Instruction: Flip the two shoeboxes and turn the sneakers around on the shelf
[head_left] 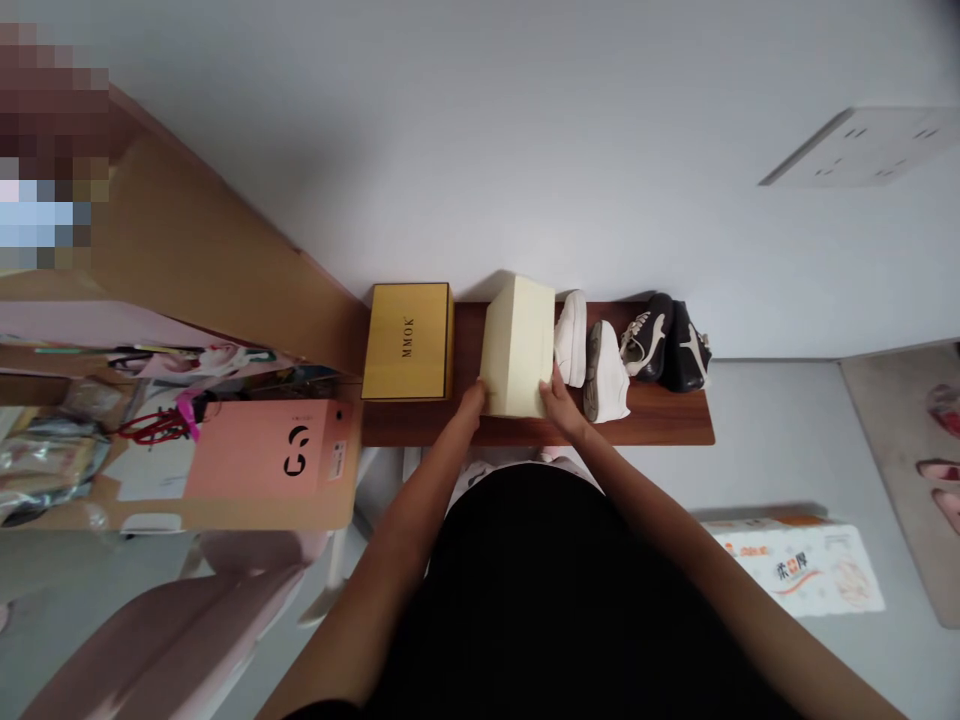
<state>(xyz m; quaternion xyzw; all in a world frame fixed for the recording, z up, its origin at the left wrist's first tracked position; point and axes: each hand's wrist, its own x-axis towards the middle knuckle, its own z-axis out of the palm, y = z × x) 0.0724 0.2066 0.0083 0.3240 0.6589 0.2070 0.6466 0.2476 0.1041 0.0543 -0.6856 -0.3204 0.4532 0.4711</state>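
A cream-coloured box (531, 345) is held between my two hands over the middle of a dark red-brown wooden shelf (517, 432). My left hand (474, 400) grips its lower left corner, and my right hand (561, 402) grips the lower right side. To the left on the shelf lies a yellow MMOK box (407, 340). Just right of the cream box are two white shoes (608, 375), close to my right hand. Two black shoes with light stripes (686, 350) stand at the shelf's right end.
At the left, a desk (262, 515) carries a pink box (259, 450), papers and plastic bags. A pink chair (180, 640) stands below it. A white wall runs behind the shelf. On the floor at the right lies a white printed package (806, 570).
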